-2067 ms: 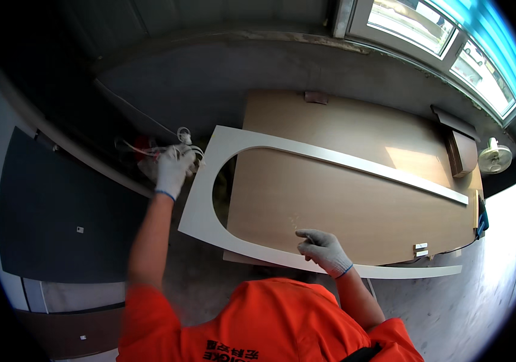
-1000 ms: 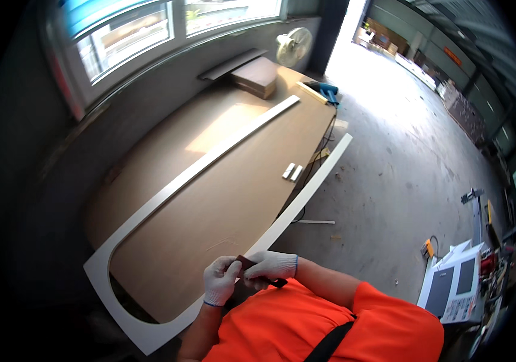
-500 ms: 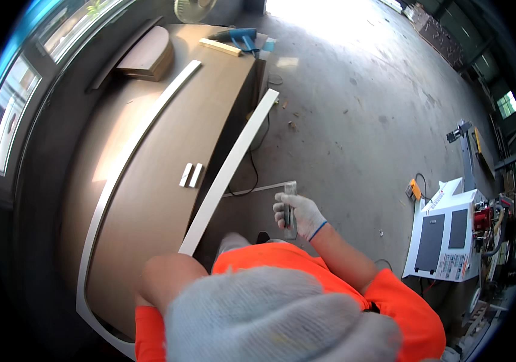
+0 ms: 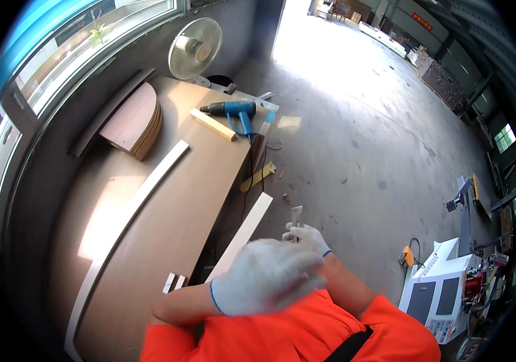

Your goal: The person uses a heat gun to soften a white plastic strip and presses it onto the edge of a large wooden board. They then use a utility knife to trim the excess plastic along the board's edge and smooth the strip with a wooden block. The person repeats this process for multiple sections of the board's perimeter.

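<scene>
My left hand (image 4: 264, 274), in a white knit glove, is raised close to the camera with its fingers loosely curled, and I see nothing in it. Behind it, my gloved right hand (image 4: 306, 236) grips a short pale strip (image 4: 296, 216) that stands upright from the fist. Both hands are in front of my orange top, to the right of the brown worktable (image 4: 185, 205). On the table lies a long white curved panel frame (image 4: 143, 190), one arm of which overhangs the table's right edge near my hands.
On the table's far end lie a blue heat gun (image 4: 234, 111), a wooden batten (image 4: 211, 124) and a stack of rounded boards (image 4: 134, 120). A fan (image 4: 194, 48) stands behind. Two small white blocks (image 4: 173, 282) lie near me. A white machine (image 4: 445, 295) stands on the concrete floor at right.
My head has turned right, from the table to the far end and the floor. My left hand has come up near the camera. My right hand stays closed on the pale strip.
</scene>
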Demonstrator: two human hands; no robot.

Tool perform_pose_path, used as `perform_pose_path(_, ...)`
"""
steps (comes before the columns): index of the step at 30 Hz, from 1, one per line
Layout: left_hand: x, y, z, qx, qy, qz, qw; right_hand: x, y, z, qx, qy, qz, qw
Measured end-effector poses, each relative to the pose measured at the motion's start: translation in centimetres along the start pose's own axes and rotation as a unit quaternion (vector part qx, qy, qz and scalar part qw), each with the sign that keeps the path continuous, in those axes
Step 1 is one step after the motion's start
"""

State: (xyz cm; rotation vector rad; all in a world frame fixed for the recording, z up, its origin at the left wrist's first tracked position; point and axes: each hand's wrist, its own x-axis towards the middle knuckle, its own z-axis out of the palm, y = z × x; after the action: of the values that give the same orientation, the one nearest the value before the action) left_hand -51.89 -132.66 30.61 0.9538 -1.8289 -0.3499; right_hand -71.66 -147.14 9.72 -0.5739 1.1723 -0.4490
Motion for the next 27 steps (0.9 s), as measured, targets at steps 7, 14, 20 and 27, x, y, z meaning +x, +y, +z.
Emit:
perform_pose_path(7, -1.5, -22.7, 3.4, 0.076, 0.037, -0.496, 0.864, 21.6, -12.0, 5.0, -0.506, 0.042, -0.336, 0.793)
perform_pose_path(14, 1.1, -47.8, 4.5, 0.346, 0.19, -0.544, 0.74, 43.0, -21.8, 20.4, -0.636, 0.003, -0.33, 0.698)
perform_pose_path(20, 1.2, -58.2, 5.3, 0.434, 0.209, -0.589, 0.649, 46.8, -28.1, 21.1, -0.584, -0.067, -0.235, 0.774)
perform_pose_path(27, 1.8, -62.5, 6.6, 0.503, 0.228, -0.523, 0.649, 62.6, -44.5, 16.0, -0.528, 0.097, -0.304, 0.787)
